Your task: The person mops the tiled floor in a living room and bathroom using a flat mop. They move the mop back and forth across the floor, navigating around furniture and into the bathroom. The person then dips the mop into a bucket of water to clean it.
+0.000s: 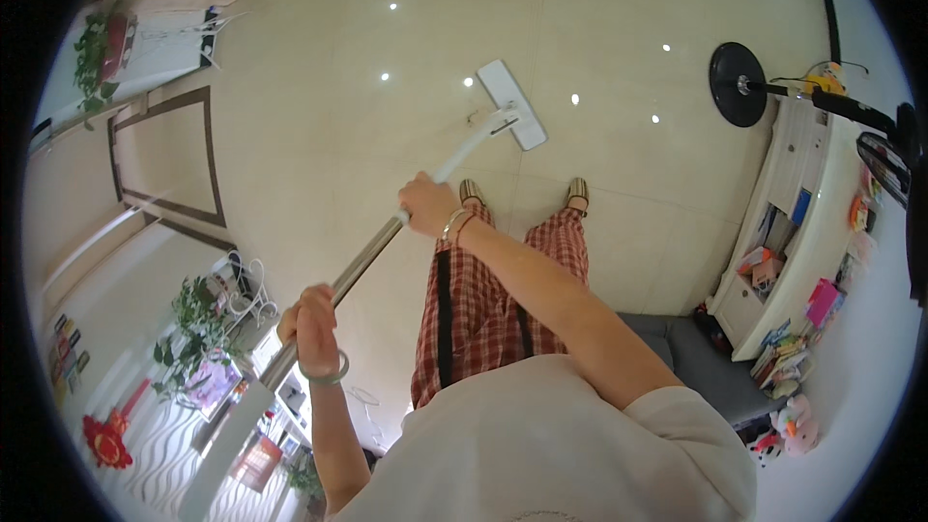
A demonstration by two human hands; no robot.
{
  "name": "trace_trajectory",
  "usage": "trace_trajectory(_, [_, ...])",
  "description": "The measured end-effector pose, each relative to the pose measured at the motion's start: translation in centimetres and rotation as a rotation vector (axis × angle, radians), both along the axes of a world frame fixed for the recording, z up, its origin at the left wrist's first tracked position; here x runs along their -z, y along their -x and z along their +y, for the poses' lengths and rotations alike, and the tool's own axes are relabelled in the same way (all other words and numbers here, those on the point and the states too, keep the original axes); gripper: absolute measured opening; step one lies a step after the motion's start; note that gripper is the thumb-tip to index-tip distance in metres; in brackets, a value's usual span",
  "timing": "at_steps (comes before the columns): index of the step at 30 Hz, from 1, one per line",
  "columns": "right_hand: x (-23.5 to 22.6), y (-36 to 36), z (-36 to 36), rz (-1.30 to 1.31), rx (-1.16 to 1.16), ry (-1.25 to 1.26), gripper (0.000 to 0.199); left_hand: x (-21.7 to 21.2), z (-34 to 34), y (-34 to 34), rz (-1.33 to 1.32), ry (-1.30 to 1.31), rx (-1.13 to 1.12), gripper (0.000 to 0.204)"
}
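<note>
Mop handle (362, 266) clasped by both outstretched hands.

Mop head (511, 103) on floor (319, 135) ahead of feet — shelf (788, 232) right, plant (193, 329) left.

from my end the mop (387, 237) has a shiny silver handle going white near its flat white head (511, 103). floor (319, 135) is glossy cream tile. trousers (483, 300) are red and white plaid with black stripes, top (541, 445) is plain off-white. green plant (198, 329) off to the left, a bright red ornament (104, 442) below it. black round fan base (738, 84) on the right, white shelf unit (797, 203) stuffed with pink, blue and orange bits.
</note>
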State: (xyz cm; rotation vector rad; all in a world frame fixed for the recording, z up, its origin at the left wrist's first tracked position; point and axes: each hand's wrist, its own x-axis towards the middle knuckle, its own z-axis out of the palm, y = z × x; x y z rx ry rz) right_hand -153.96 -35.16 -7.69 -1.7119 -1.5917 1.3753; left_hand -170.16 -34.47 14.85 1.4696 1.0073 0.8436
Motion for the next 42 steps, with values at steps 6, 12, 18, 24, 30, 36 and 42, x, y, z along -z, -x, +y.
trace_trajectory(6, [1.4, -12.7, -7.1, -0.056, 0.236, -0.048, 0.005, 3.5, -2.6, -11.6, -0.193, 0.044, 0.165, 0.033])
trace_trajectory(12, [6.7, -27.4, -18.4, -0.257, 0.522, -0.122, 0.007, 10.6, -9.3, -25.6, -0.301, 0.192, 0.344, 0.028])
trace_trajectory(18, [11.5, -38.1, -32.6, -0.437, 0.648, -0.048, 0.007, 16.5, -19.7, -36.1, -0.386, 0.25, 0.492, 0.028])
trace_trajectory(24, [11.6, -32.9, -36.5, -0.35, 0.781, -0.049, 0.011, 16.5, -21.4, -32.4, -0.336, 0.333, 0.61, 0.025])
trace_trajectory(30, [10.7, -19.9, -28.4, -0.273, 0.791, -0.188, 0.017, 12.2, -13.4, -21.7, -0.293, 0.41, 0.478, 0.024])
trace_trajectory(36, [6.3, -7.0, -14.5, -0.176, 0.742, -0.068, 0.014, 6.2, -2.4, -9.3, -0.11, 0.273, 0.451, 0.032])
trace_trajectory(42, [3.1, 1.3, -3.6, 0.012, 0.686, -0.189, 0.014, -0.8, 3.1, -3.5, 0.034, -0.007, 0.466, 0.031])
